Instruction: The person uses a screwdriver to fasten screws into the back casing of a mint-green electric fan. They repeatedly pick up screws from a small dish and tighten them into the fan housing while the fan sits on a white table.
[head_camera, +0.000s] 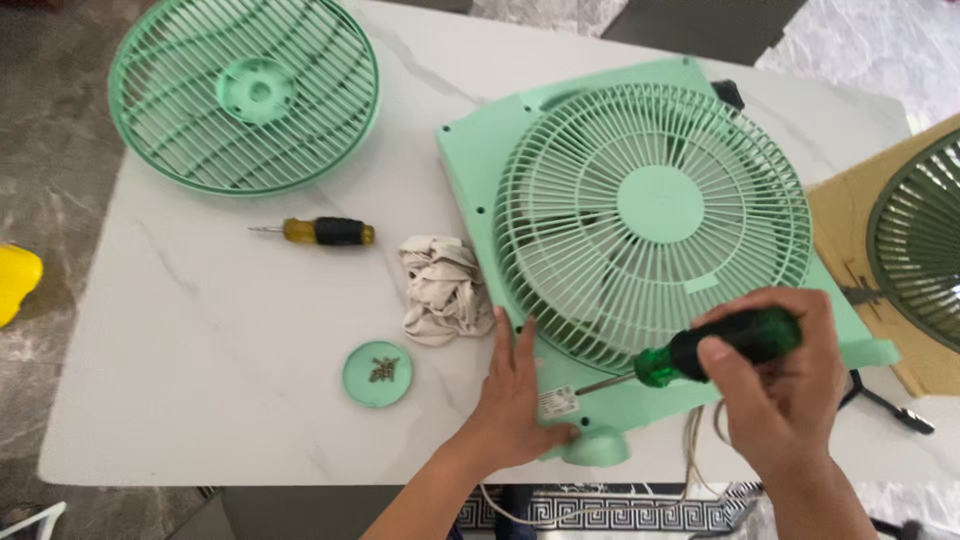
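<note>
Box fan (640, 240), mint green with a square housing and a round front grille, is lying flat on the white marble-patterned bench (200, 330), toward its right half and overhanging the near edge slightly.

Containers: a small round green cap (377, 373) is sitting upturned on the bench, left of the fan's near corner, and is holding a small cluster of dark screws (383, 370). A detached round green grille (245, 92) is resting dish-like at the far left corner of the bench; nothing is showing inside it.

Hands: the left hand (515, 400) is lying flat with fingers extended and close together, palm pressing down on the fan's near left corner, thumb reaching toward the rounded foot (596, 447) at the housing edge. The right hand (785, 375) is curling closed around the handle of a green screwdriver (715, 345), whose shaft is pointing down and to the left, its tip meeting the housing just beside a small white label (558, 401).

Relative position: the fan is lying directly beneath and beyond both hands, with the left hand touching it and the right hand hovering above its near right portion.

Surroundings: a crumpled beige cloth (442, 290) is lying against the fan's left edge; a yellow-and-black screwdriver (320, 232) is lying apart, farther left. A white power cord (600, 500) is hanging below the near edge.
</note>
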